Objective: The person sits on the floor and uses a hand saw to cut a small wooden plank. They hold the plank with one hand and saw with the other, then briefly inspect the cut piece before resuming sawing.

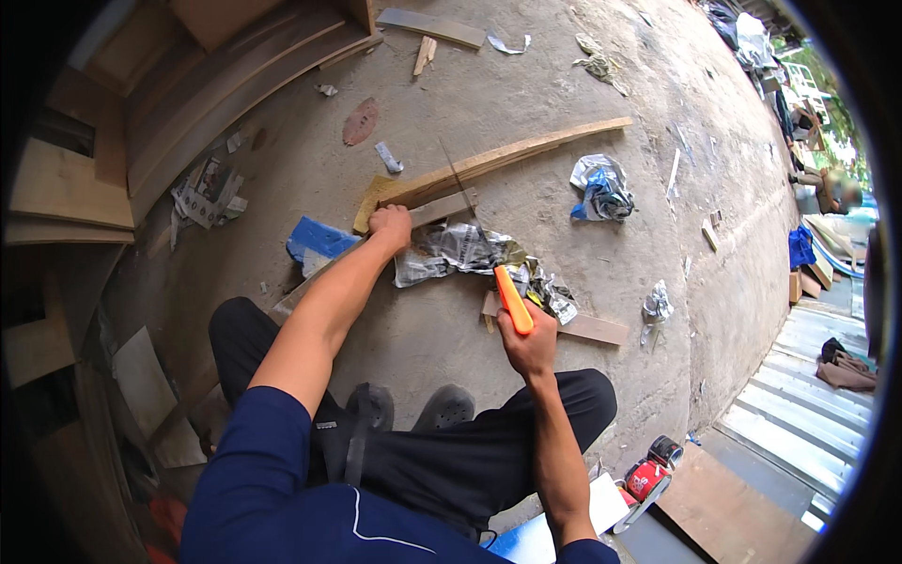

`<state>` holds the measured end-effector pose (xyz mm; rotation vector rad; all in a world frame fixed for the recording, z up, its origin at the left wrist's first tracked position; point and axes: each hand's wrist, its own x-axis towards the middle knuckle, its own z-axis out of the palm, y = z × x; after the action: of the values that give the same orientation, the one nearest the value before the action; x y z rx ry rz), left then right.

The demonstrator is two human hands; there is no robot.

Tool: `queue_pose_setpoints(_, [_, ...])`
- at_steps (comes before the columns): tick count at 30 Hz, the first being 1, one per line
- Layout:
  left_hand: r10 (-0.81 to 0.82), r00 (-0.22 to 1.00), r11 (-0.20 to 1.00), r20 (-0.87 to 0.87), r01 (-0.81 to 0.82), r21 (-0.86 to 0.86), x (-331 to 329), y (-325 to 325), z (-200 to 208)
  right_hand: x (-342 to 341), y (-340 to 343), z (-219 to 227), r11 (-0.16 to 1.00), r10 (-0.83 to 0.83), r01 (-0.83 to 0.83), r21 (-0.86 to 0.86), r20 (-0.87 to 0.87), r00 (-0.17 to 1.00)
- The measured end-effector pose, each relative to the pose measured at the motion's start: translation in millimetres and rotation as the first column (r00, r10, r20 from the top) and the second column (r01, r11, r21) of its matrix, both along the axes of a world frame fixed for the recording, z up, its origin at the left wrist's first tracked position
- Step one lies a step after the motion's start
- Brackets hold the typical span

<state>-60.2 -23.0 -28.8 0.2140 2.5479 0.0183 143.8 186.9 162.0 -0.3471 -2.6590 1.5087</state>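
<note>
My right hand (531, 350) is closed around the orange handle of a handsaw (513, 299). The saw's thin dark blade points away from me and crosses the end of a short grey-brown wood strip (434, 209). My left hand (390, 226) grips that strip near a yellowish block (370, 200), its fingertips partly hidden. Just beyond lies a long, pale wood strip (545, 144), which the blade also passes over. Crumpled silver packaging (427, 256) lies beneath the blade, between my hands. A blue-covered piece (319, 242) sits left of my left hand.
Wooden cabinet frames (235, 89) stand at the left. Scattered over the concrete floor are a crumpled silver-blue wrapper (601, 188), a flat board (592, 329) and a far plank (432, 26). Red cans (646, 479) stand at lower right; a person (832, 191) is at far right.
</note>
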Motion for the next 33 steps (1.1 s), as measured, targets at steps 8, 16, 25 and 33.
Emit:
queue_pose_setpoints(8, [-0.008, 0.997, 0.991, -0.076, 0.018, 0.130, 4.2, 10.8, 34.2, -2.1, 12.6, 3.9, 0.997, -0.062, 0.063, 0.041, -0.017, 0.998])
queue_pose_setpoints(16, [0.317, 0.881, 0.653, -0.350, 0.065, 0.755, 12.1, -10.2, 92.8, -26.0, 9.3, 6.4, 0.997, -0.068, 0.070, 0.030, -0.077, 0.995])
queue_pose_setpoints(25, [0.519, 0.854, 0.171, -0.025, -0.075, 0.982, 61.5, -17.4, 130.7, -44.2, -5.7, -11.3, 0.998, 0.030, -0.022, 0.055, -0.146, 0.989])
queue_pose_setpoints(33, [0.412, 0.897, -0.245, 0.159, -0.059, 0.968, 102.7, -35.7, 151.1, -42.1, -42.6, -24.9, 0.961, 0.137, -0.090, 0.260, -0.170, 0.976])
